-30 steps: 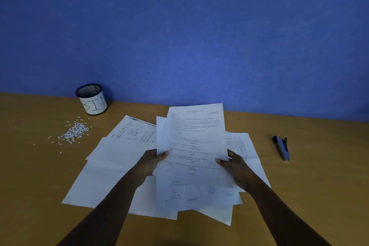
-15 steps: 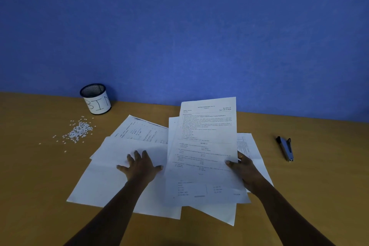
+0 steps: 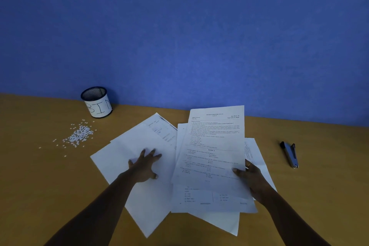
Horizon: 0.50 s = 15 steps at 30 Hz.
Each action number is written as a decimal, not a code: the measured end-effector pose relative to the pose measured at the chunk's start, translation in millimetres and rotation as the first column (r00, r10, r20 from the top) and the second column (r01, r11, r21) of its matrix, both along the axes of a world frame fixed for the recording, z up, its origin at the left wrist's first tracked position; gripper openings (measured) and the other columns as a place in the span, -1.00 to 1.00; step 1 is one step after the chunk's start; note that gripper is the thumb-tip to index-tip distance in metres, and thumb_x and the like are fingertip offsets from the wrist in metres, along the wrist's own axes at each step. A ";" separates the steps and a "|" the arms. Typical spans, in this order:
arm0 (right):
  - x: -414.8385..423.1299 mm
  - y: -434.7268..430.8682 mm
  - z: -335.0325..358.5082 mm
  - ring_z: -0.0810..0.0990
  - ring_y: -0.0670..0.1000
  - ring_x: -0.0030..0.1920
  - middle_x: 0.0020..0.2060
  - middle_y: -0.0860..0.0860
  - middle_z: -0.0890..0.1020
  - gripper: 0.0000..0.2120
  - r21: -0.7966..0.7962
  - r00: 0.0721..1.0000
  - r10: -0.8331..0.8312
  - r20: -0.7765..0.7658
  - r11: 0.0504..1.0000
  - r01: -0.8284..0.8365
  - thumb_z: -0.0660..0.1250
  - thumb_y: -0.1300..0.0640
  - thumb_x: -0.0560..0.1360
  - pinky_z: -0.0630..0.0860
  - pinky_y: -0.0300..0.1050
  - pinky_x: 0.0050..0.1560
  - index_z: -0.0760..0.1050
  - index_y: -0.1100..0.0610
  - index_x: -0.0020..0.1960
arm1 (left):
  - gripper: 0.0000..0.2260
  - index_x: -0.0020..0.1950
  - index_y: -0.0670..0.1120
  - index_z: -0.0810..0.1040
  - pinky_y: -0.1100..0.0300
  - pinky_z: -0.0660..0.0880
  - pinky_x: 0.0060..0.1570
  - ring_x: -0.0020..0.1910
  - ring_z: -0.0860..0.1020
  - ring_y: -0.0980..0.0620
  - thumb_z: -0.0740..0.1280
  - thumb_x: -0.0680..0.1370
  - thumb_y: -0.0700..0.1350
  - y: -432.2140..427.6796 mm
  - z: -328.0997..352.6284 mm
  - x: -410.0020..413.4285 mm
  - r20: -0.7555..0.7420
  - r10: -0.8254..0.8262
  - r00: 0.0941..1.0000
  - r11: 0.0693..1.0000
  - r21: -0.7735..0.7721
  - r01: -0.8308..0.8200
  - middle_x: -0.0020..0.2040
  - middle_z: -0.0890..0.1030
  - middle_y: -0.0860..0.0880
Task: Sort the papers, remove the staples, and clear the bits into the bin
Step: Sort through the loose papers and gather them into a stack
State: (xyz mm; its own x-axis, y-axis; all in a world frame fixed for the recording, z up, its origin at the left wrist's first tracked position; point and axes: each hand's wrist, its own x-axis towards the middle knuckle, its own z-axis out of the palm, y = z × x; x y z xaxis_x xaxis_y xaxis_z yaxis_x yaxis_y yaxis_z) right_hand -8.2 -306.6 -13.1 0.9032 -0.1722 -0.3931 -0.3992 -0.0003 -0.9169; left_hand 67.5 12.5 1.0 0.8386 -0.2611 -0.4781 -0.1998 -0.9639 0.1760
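Leftmost, at the back of the tan wooden bench (image 3: pixel 30 185), stands a small black mesh cup wrapped in white paper lettered BIN (image 3: pixel 97 104). Just in front of it lies a loose heap of tiny white paper bits (image 3: pixel 79 135), not yet cleared. Next comes a fan of overlapping blank white sheets (image 3: pixel 119 158). The person's left grip (image 3: pixel 144 165) rests flat on them, fingers straight and spread, probably to pin them while sorting. Right of that, a printed white exam paper (image 3: pixel 215 146) is raised at a tilt. The right grip (image 3: pixel 252 177) pinches its right edge, thumb on top, likely to read or place it. More sheets lie beneath. Well apart, at far right, lies a dark grey stapler-like tool (image 3: pixel 290 155), untouched. No staple can be made out.
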 end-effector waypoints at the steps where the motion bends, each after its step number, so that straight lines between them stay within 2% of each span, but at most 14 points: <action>1: 0.2 -0.3 0.3 0.59 0.25 0.03 0.02 0.14 0.62 -0.86 0.005 1.000 0.006 0.007 1.000 -0.006 0.29 0.25 0.51 0.52 0.29 0.10 0.52 0.08 0.03 | -0.36 0.51 0.07 0.00 -0.21 0.00 0.40 0.52 -0.16 -0.08 0.29 0.54 -0.04 2.7 -1.4 2.8 0.006 -0.008 1.000 0.999 -0.034 0.009 0.55 -0.11 0.02; 4: 1.8 -0.9 -1.2 0.59 0.26 0.03 0.02 0.14 0.62 -0.84 0.017 1.000 -0.005 0.012 1.000 0.005 0.28 0.27 0.50 0.52 0.28 0.09 0.52 0.08 0.03 | -0.44 0.48 0.05 0.17 -0.18 -0.03 0.42 0.53 -0.11 -0.05 0.29 0.54 -0.22 11.6 -6.8 10.4 0.016 0.007 1.000 0.987 -0.159 -0.004 0.55 -0.02 0.01; 6: 2.9 -1.5 -3.6 0.59 0.27 0.04 0.03 0.15 0.62 -0.83 0.010 1.000 -0.028 0.007 1.000 0.028 0.29 0.27 0.50 0.50 0.32 0.11 0.53 0.07 0.03 | -0.46 0.45 0.05 0.23 -0.18 0.01 0.44 0.52 -0.07 -0.07 0.31 0.52 -0.22 16.7 -10.0 12.7 0.064 0.094 0.993 0.974 -0.210 -0.079 0.55 0.01 -0.02; 7: 3.9 -1.2 -4.5 0.59 0.27 0.04 0.03 0.15 0.63 -0.83 0.009 1.000 -0.031 0.007 0.999 0.031 0.29 0.27 0.50 0.50 0.34 0.11 0.54 0.08 0.04 | -0.44 0.46 0.05 0.21 -0.19 0.03 0.44 0.52 -0.06 -0.08 0.34 0.51 -0.17 19.5 -11.3 13.0 0.122 0.198 0.972 0.963 -0.209 -0.170 0.55 0.00 -0.03; 9: 4.8 -1.2 -6.1 0.59 0.27 0.03 0.02 0.16 0.63 -0.84 0.017 1.000 -0.023 0.008 1.000 0.022 0.29 0.27 0.50 0.50 0.33 0.10 0.54 0.10 0.04 | -0.30 0.49 -0.01 0.11 -0.21 -0.01 0.42 0.52 -0.08 -0.12 0.40 0.46 -0.01 23.3 -12.2 9.4 0.233 0.480 0.846 0.875 -0.189 -0.445 0.55 -0.04 -0.10; 11: 5.5 -1.1 -6.1 0.59 0.27 0.03 0.01 0.16 0.62 -0.85 0.031 1.000 -0.017 0.012 0.999 0.017 0.31 0.27 0.49 0.51 0.32 0.09 0.53 0.10 0.03 | -0.09 0.52 -0.10 -0.04 -0.23 -0.11 0.41 0.51 -0.15 -0.20 0.44 0.38 0.12 25.4 -10.0 4.9 0.198 0.719 0.666 0.695 -0.204 -0.690 0.53 -0.12 -0.22; 13: 5.8 0.3 -6.0 0.60 0.28 0.02 0.02 0.18 0.62 -0.80 0.064 1.000 -0.007 0.026 0.998 0.005 0.39 0.23 0.42 0.55 0.26 0.04 0.53 0.11 0.03 | 0.06 0.51 -0.18 -0.14 -0.21 -0.17 0.41 0.50 -0.18 -0.24 0.48 0.30 0.19 28.0 -11.1 2.7 0.093 0.863 0.497 0.504 -0.237 -0.830 0.51 -0.15 -0.29; 14: 5.7 1.0 -5.9 0.60 0.28 0.01 0.02 0.19 0.62 -0.74 0.083 1.000 -0.002 0.030 0.997 0.000 0.41 0.19 0.35 0.57 0.22 -0.01 0.53 0.12 0.03 | 0.10 0.50 -0.21 -0.14 -0.21 -0.16 0.41 0.50 -0.16 -0.25 0.49 0.27 0.21 29.1 -12.9 2.2 0.064 0.895 0.441 0.443 -0.243 -0.863 0.51 -0.12 -0.30; 15: 5.8 1.1 -6.4 0.60 0.28 0.01 0.03 0.20 0.62 -0.70 0.096 1.000 0.000 0.031 0.995 -0.003 0.40 0.14 0.30 0.58 0.20 -0.04 0.53 0.12 0.04 | 0.12 0.50 -0.22 -0.12 -0.21 -0.13 0.41 0.49 -0.12 -0.26 0.50 0.25 0.22 30.3 -15.5 2.0 0.063 0.907 0.416 0.419 -0.237 -0.877 0.51 -0.09 -0.30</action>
